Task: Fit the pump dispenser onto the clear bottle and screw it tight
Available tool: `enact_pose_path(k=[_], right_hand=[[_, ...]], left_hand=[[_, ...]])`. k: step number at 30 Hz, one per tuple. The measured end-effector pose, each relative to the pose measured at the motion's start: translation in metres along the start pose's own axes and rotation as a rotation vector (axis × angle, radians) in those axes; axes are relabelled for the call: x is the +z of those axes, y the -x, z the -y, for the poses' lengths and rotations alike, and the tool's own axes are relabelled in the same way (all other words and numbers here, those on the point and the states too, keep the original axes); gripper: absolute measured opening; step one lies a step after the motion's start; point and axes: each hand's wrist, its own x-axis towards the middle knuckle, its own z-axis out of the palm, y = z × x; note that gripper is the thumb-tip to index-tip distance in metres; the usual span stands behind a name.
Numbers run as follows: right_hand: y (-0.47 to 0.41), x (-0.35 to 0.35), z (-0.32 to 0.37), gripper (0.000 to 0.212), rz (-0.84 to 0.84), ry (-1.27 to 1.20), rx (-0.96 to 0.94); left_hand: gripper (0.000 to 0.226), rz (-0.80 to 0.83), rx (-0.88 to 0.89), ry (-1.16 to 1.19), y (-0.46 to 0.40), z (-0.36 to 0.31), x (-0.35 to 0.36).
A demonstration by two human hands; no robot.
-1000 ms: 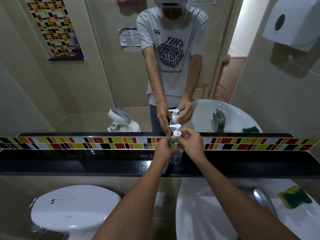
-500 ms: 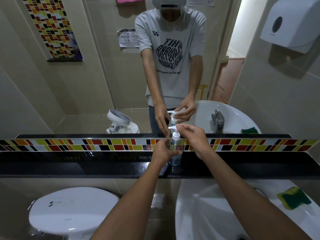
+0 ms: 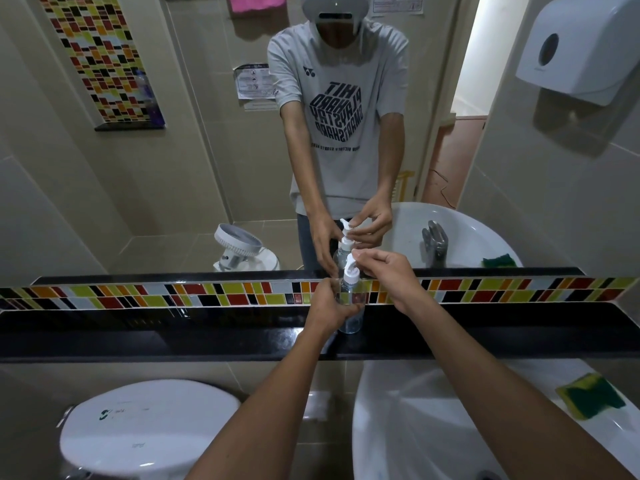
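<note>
Gripping clear plastic bottle (image 3: 350, 299): left hand (image 3: 329, 306) | right hand (image 3: 388, 271) pinching white pump (image 3: 351, 268)

A black ledge (image 3: 138, 337) runs below the mirror (image 3: 173, 168), with a strip of coloured mosaic tiles (image 3: 207, 295) between them. Below the ledge to the left sits a white toilet lid (image 3: 145, 434); to the right, a white sink (image 3: 433, 427) with a green-and-yellow sponge (image 3: 590, 400) on its rim. A paper towel dispenser (image 3: 581, 53) hangs high above the ledge's right end.
</note>
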Motion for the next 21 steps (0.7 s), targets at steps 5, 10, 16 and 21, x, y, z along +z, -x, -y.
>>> enact_pose_path(k=[5, 10, 16, 21], right_hand=[[-0.004, -0.002, 0.003, 0.027, 0.011, 0.039, -0.006], [-0.004, -0.002, 0.005, 0.027, 0.020, 0.052, -0.013], [-0.002, -0.003, 0.009, 0.024, 0.017, 0.106, -0.035], [0.002, -0.003, 0.009, 0.028, 0.003, 0.116, -0.094]], left_hand=[[0.061, -0.011, 0.024, -0.042, -0.004, 0.003, 0.001], [0.059, 0.002, 0.056, -0.033, -0.003, 0.006, 0.001], [0.072, 0.030, 0.094, -0.081, -0.004, 0.009, 0.000], [0.102, 0.013, 0.173, -0.342, 0.003, 0.031, -0.004]])
